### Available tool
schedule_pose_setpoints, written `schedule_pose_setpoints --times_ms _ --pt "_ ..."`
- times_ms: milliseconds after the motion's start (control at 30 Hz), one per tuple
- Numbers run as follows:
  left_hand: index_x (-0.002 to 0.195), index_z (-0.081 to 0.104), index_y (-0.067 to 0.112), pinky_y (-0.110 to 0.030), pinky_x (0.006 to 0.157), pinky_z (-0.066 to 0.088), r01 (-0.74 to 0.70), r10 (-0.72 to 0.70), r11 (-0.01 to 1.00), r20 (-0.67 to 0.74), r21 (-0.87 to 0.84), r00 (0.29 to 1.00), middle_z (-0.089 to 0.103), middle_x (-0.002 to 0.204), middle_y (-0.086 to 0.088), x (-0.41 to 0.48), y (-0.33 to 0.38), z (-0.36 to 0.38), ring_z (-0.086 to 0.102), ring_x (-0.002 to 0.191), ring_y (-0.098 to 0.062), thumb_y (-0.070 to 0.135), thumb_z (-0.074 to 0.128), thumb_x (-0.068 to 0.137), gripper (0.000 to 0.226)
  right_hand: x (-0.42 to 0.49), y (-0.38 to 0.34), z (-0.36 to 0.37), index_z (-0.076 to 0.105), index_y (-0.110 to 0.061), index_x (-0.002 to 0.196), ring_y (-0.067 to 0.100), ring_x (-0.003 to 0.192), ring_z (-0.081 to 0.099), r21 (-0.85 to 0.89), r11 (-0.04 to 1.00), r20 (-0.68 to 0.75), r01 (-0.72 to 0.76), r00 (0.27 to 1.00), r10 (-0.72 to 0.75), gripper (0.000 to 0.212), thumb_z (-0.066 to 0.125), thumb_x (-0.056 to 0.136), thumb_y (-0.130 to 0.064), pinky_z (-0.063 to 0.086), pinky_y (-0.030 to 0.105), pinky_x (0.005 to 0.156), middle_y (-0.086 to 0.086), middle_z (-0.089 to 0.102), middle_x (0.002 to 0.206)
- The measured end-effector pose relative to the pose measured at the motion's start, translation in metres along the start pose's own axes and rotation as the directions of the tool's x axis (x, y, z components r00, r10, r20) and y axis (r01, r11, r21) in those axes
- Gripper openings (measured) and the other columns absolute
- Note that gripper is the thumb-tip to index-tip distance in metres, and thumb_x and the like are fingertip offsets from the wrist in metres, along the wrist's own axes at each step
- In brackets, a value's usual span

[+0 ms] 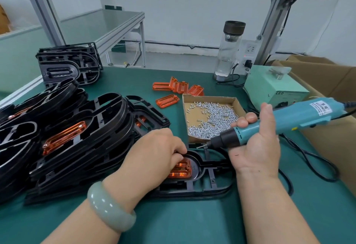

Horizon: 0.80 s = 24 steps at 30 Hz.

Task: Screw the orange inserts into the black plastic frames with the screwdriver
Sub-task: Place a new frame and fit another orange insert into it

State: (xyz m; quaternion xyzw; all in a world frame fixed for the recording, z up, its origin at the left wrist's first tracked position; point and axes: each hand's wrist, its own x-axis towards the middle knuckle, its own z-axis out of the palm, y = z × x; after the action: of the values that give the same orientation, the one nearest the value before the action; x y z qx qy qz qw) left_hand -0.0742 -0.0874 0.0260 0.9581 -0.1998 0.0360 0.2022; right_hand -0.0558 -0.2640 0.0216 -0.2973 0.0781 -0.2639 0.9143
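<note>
Two hands busy: L hand (154, 151) pinches orange insert (181, 170) in black frame (192, 191); R hand (256, 143), at 3 o'clock, grips screwdriver (289, 118).

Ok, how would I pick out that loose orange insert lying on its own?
Start at the shallow cardboard tray of silver screws on the green table. Off its far left corner lies one orange insert, flat and alone; the other loose inserts sit behind it in a cluster, some tipped up.

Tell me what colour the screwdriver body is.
Teal-blue with a black nose, seen in the head view: screwdriver.
</note>
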Motion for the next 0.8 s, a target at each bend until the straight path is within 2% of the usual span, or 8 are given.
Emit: schedule_pose_setpoints --times_ms 100,233,367,500,633,700,800 --pt "0.100 0.066 0.038 -0.030 0.084 0.044 0.019 -0.024 0.997 0.065 0.076 0.998 0.050 0.091 0.012 -0.009 -0.002 -0.005 0.050 0.094 -0.012 0.036 0.053 0.090 0.016 -0.001 -0.001 0.000 0.049 -0.021 0.086 0.007 0.049 0.047 -0.001 1.000 -0.003 0.006 1.000 -0.006 0.016 0.060 0.096 -0.027 0.042 0.021 0.057 -0.008 0.048 0.060" --pt "0.099 0.065 0.032 -0.030 0.081 0.047 0.020 -0.058 0.970 0.153 0.241 0.986 0.057 0.102 0.006 -0.012 0.001 -0.004 0.054 0.098 -0.018 0.027 0.047 0.092 0.020 -0.003 -0.002 0.001 0.048 -0.021 0.085 0.007 0.049 0.047 0.001 1.000 -0.003 0.003 1.000 -0.003 0.017 0.060 0.096 -0.027 0.042 0.021 0.056 -0.008 0.048 0.060" --pt "0.098 0.067 0.026 -0.024 0.074 0.039 0.051 -0.084 0.978 0.161 0.201 0.983 0.059 0.104 0.003 -0.010 0.002 -0.001 0.055 0.099 -0.019 0.018 0.046 0.094 0.023 -0.003 -0.002 0.002 0.048 -0.021 0.087 0.007 0.049 0.047 0.012 1.000 -0.006 0.003 1.000 -0.003 0.016 0.060 0.096 -0.027 0.042 0.021 0.056 -0.007 0.047 0.060" --pt "0.102 0.067 0.027 -0.023 0.076 0.038 0.061 -0.086 0.983 0.139 0.174 0.987 0.057 0.110 0.001 -0.010 0.002 0.002 0.052 0.101 -0.020 0.017 0.044 0.095 0.025 -0.004 -0.001 0.002 0.049 -0.021 0.086 0.007 0.049 0.047 0.006 1.000 0.000 0.012 1.000 -0.012 0.016 0.060 0.096 -0.026 0.043 0.021 0.056 -0.007 0.048 0.060" --pt "0.111 0.062 0.036 -0.028 0.089 0.043 0.052 -0.110 0.970 0.239 0.238 0.965 0.052 0.109 0.004 -0.007 0.005 -0.006 0.050 0.107 -0.018 0.027 0.044 0.097 0.025 -0.003 0.000 0.002 0.049 -0.021 0.087 0.007 0.049 0.047 -0.005 1.000 -0.008 0.012 1.000 -0.012 0.015 0.061 0.095 -0.026 0.043 0.020 0.054 -0.007 0.047 0.060" --pt "0.111 0.062 0.035 -0.029 0.089 0.045 0.050 -0.082 0.976 0.148 0.212 0.986 0.055 0.105 0.007 -0.006 0.008 -0.010 0.053 0.102 -0.014 0.029 0.041 0.097 0.025 -0.002 0.000 0.002 0.050 -0.021 0.087 0.007 0.049 0.047 -0.002 1.000 -0.010 0.011 1.000 -0.011 0.015 0.061 0.096 -0.027 0.043 0.020 0.054 -0.007 0.048 0.060" --pt "0.115 0.062 0.036 -0.031 0.089 0.049 0.040 -0.040 0.993 -0.005 0.112 0.999 0.062 0.112 0.006 0.011 0.015 -0.012 0.058 0.102 -0.014 0.028 0.041 0.098 0.029 -0.001 -0.001 0.001 0.049 -0.021 0.087 0.006 0.048 0.047 -0.002 1.000 -0.009 0.012 1.000 -0.012 0.015 0.060 0.096 -0.027 0.044 0.020 0.053 -0.007 0.048 0.060"
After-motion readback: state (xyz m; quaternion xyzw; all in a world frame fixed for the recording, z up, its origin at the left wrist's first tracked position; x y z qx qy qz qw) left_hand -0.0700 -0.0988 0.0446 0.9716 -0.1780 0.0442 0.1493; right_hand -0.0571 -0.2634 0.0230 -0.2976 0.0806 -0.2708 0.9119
